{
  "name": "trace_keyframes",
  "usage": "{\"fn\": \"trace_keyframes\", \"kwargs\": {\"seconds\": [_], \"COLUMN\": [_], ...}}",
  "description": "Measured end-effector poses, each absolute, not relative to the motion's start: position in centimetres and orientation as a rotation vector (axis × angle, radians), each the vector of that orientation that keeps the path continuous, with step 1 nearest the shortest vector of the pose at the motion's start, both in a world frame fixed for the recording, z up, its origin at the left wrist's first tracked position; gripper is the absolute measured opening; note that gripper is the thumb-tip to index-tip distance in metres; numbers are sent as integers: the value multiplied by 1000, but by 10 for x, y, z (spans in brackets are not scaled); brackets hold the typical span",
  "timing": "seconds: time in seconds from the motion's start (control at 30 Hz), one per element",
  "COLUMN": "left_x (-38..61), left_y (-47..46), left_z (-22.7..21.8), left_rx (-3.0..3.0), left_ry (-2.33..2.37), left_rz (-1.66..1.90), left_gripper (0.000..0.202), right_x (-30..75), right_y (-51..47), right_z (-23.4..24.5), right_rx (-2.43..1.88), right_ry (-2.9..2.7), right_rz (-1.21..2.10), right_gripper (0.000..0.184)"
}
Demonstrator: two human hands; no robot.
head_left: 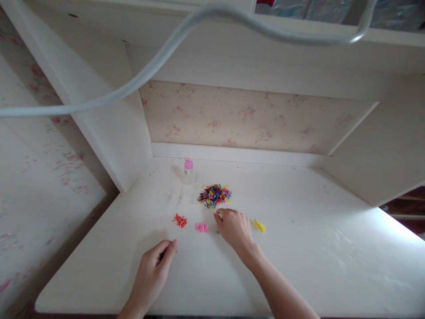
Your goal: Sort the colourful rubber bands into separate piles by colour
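"Since I only have the head camera to go on, how do you read the right hand (234, 226)?"

"I have it over the bench (308, 266), back upward, fingers bent, thumb near the index finger. I cannot tell whether anything is pinched there."

"And the mixed pile (214, 196) of small bands?"

"Just beyond that hand's fingertips and a little to their left, many colours tangled together. I count 3 smaller heaps apart from it."

"Where do I find those?"

"The yellow heap (259, 225) lies just right of the right hand. To that hand's left is the pink heap (202, 227), and farther left the red heap (180, 220), a little beyond the left hand (154, 266). I also see 1 blue bit (218, 232) close by the right hand's left edge, too small to make out."

"How is the left hand?"

"Loosely closed, fingers curled in, thumb against the index finger. I cannot see inside it, so any contents are hidden from me."

"Anything farther off?"

"Well beyond the left hand, slightly to its right, 1 clear bottle (188, 172) with a pink cap stands upright. A pale cable (159, 60) crosses my view high above both hands."
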State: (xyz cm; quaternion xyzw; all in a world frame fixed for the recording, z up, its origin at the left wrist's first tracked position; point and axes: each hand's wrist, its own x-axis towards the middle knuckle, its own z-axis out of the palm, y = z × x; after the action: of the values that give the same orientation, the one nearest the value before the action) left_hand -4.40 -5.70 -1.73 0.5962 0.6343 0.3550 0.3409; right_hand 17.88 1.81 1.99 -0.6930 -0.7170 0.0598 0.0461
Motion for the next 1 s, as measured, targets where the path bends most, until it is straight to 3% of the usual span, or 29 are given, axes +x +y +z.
{"fn": "trace_keyframes", "kwargs": {"seconds": [0.57,0.8,1.0], "left_x": [-43,-44,-41], "left_y": [-55,-55,-53], "left_z": [-20,-21,-22], "left_rx": [1615,1652,1698], "left_ry": [1647,1645,1637], "left_rz": [894,865,840], "left_gripper": [41,40,39], "right_x": [178,225,288], "right_y": [46,26,-3], "right_z": [12,33,22], "right_rx": [-2067,-1979,-2027], "right_ry": [-2207,-2133,-1898], "right_rz": [252,279,338], "right_gripper": [31,30,30]}}
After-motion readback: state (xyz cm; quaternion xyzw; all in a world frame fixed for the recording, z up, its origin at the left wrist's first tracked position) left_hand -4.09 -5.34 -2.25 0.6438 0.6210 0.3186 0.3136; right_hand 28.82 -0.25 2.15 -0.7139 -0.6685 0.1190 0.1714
